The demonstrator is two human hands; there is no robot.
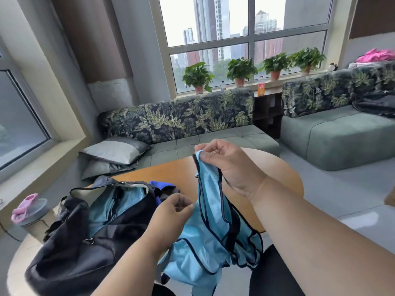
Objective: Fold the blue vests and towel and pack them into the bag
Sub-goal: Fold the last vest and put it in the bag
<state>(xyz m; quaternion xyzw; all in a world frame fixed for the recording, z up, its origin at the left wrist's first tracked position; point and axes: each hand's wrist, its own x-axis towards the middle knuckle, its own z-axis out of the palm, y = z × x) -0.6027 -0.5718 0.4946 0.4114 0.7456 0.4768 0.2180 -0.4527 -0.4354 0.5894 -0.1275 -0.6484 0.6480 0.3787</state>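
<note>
A light blue vest [210, 236] with dark trim hangs over the table's near edge. My right hand [226, 163] pinches its shoulder strap and holds it up. My left hand [173, 212] is lower, its fingers curled beside the vest's left edge; I cannot tell whether they grip the fabric. A black bag [85, 248] lies open on the left of the table, with light blue cloth [119, 204] inside it. A darker blue piece of fabric [162, 185] shows behind the bag.
The round wooden table [171, 171] stands before a green sofa [213, 139] with leaf-print backs. A grey-lidded bottle [32, 212] with a pink cap sits left of the bag. Grey pillows [113, 154] lie on the sofa's left end. Potted plants line the windowsill.
</note>
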